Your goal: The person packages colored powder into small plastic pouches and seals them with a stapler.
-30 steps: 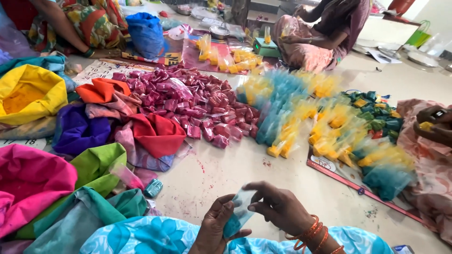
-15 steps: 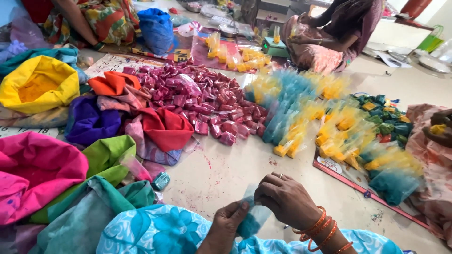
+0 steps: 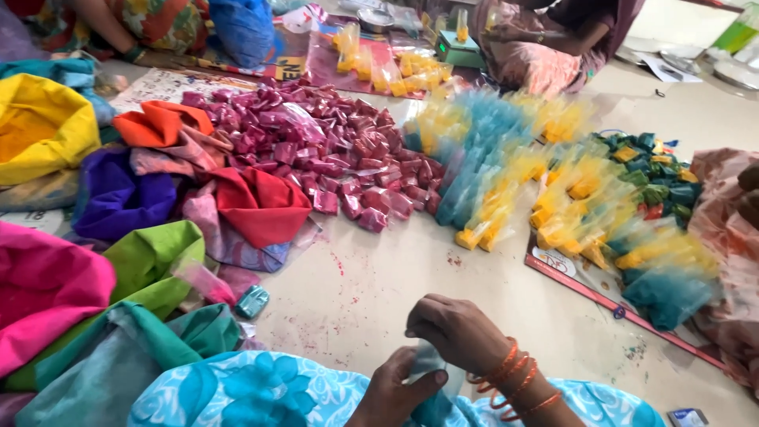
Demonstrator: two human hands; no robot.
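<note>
I'm pinching a small teal packet (image 3: 431, 372) down by my lap, right hand (image 3: 458, 332) closing over its top and left hand (image 3: 395, 391) gripping from below. It's looking soft, light and kinda slippery, so I'm guessing the crimped upper edge grips best. Pink packets (image 3: 316, 150) are piling up ahead.

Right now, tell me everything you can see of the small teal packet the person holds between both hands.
The small teal packet looks like a clear plastic pouch filled with teal-blue powder, soft and crumpled. Its pale upper part shows between the hands, and the darker filled part hangs below. The right hand covers its top with curled fingers; the left hand pinches it from the side with the thumb. It sits low in the head view, over the blue flowered cloth. Most of it is hidden.
</note>
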